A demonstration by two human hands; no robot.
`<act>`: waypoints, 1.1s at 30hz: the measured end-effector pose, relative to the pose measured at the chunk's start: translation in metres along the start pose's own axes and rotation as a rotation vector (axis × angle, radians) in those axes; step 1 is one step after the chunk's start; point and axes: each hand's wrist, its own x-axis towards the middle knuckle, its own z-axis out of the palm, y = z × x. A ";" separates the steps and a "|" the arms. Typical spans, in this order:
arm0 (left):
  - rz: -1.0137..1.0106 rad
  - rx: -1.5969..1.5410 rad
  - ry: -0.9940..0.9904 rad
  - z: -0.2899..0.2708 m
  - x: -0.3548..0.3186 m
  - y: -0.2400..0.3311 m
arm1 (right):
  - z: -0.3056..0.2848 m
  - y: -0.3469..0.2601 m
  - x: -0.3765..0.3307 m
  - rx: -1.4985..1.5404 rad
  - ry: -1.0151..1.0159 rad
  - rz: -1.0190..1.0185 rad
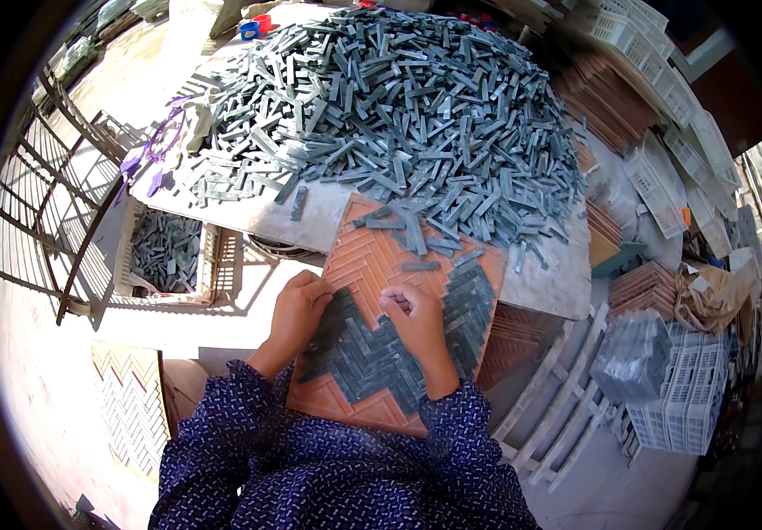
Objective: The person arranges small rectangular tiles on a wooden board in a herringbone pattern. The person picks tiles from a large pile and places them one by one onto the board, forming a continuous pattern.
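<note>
An orange herringbone-grooved tray (363,283) leans between my body and the table edge. Dark grey-green stone strips (361,355) fill a zigzag band across its middle and right side, while grooves at the upper left and lower end show bare orange. My left hand (297,311) is closed at the tray's left edge, its fingertips curled inward. Over the middle of the tray, my right hand (416,320) is closed with thumb and fingers pinched together. Whatever either hand may hold is hidden. Several loose strips (413,234) lie across the tray's far end.
A large heap of stone strips (398,115) covers the table (544,287). At left are a crate of strips (165,252), a curved metal rack (63,203) and another grooved tray (131,402). White crates (681,389) and stacked orange trays (606,97) stand at right.
</note>
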 end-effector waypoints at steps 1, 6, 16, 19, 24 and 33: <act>0.020 0.000 0.030 0.004 -0.002 -0.004 | -0.001 0.002 -0.001 -0.023 0.015 -0.016; 0.148 0.025 0.100 0.011 0.000 -0.007 | -0.026 0.013 0.019 -0.278 0.189 -0.147; 0.045 0.003 0.121 -0.001 -0.022 -0.005 | -0.045 0.020 0.043 -0.666 0.132 -0.442; 0.023 -0.007 0.069 -0.001 -0.016 -0.001 | -0.047 0.015 0.044 -0.696 0.061 -0.361; 0.049 -0.021 0.037 0.000 -0.009 -0.003 | -0.031 0.005 0.033 -0.527 -0.084 -0.270; 0.038 -0.062 0.174 -0.005 -0.038 0.002 | 0.014 -0.018 0.009 -0.381 -0.216 -0.112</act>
